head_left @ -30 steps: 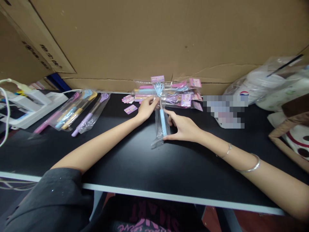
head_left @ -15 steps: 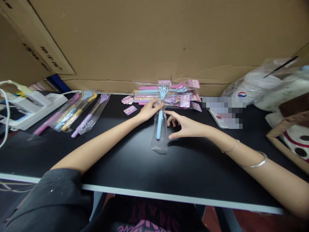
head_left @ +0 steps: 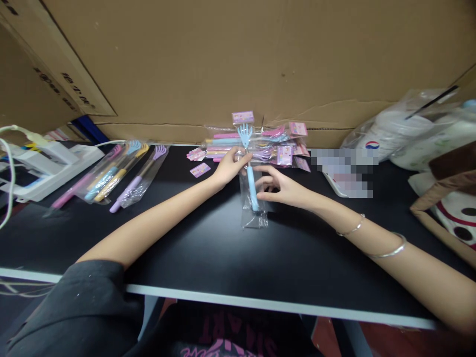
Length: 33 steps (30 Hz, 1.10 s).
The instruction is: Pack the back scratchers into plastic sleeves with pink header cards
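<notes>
A light blue back scratcher (head_left: 252, 188) in a clear plastic bag (head_left: 254, 219) is held over the black table, its claw head pointing away from me. My left hand (head_left: 231, 169) pinches it around the neck, just below the claw. A pink-purple card (head_left: 243, 117) shows at the far end of the bag. To the right of the handle is my right hand (head_left: 281, 187), fingers curved and apart, with thumb and fingertips at the handle's edge. Whether they press on the bag I cannot tell. Behind lies a pile of bagged back scratchers (head_left: 223, 141) with cards.
Several bagged back scratchers (head_left: 130, 183) lie at the left, near a white power strip (head_left: 63, 168). One loose card (head_left: 200, 170) rests left of the pile. A partly blurred phone (head_left: 336, 186), a bagged cup (head_left: 394, 131) and a brown-handled bag (head_left: 442, 198) stand right. Cardboard (head_left: 238, 59) walls the back.
The held back scratcher has tilted, its claw shifting left and its handle end right. The card at its top now shows above the claw. My right hand has come closer to the handle.
</notes>
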Tool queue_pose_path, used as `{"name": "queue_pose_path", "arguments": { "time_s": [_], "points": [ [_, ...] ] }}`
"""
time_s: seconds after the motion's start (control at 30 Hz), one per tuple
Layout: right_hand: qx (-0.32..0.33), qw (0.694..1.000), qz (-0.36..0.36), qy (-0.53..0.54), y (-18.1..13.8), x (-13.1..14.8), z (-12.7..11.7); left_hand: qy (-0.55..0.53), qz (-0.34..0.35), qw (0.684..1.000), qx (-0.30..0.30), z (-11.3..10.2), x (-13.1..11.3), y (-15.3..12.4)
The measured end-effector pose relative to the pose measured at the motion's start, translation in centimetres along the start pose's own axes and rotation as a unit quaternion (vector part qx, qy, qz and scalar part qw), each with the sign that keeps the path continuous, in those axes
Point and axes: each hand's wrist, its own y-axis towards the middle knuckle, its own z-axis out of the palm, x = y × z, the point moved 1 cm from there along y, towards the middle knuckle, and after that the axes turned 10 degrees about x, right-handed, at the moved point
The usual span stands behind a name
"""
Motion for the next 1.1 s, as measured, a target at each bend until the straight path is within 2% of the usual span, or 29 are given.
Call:
{"name": "queue_pose_path", "arguments": {
  "time_s": [0.07, 0.17, 0.3, 0.47, 0.6, 0.83, 1.1],
  "points": [
    [-0.022, 0.999, -0.004, 0.028, 0.2, -0.2, 0.1, -0.008, -0.026, 1.000, -0.006, 0.1, -0.1, -0.1],
    [-0.059, 0.995, -0.006, 0.077, 0.4, -0.6, -0.1, 0.004, -0.037, 0.999, 0.021, 0.6, -0.3, -0.4],
    [-0.135, 0.986, 0.011, 0.101, 0.4, -0.9, -1.4, 0.026, -0.030, 0.993, 0.115, 1.4, -0.3, -0.8],
    [-0.217, 0.959, 0.026, 0.182, 0.2, -1.6, -3.3, 0.061, -0.004, 0.968, 0.244, 1.4, -0.2, -0.9],
    [-0.256, 0.942, 0.028, 0.216, 0.2, -2.7, -4.4, 0.115, -0.004, 0.946, 0.304, 0.8, -0.9, -1.0],
    [-0.296, 0.938, 0.043, 0.177, 0.3, -3.4, -4.4, 0.153, -0.040, 0.916, 0.369, 0.6, -2.2, -1.7],
    [-0.315, 0.937, 0.030, 0.149, 0.3, -3.2, -4.0, 0.153, -0.048, 0.914, 0.372, 1.0, -1.9, -1.9]
  ]
}}
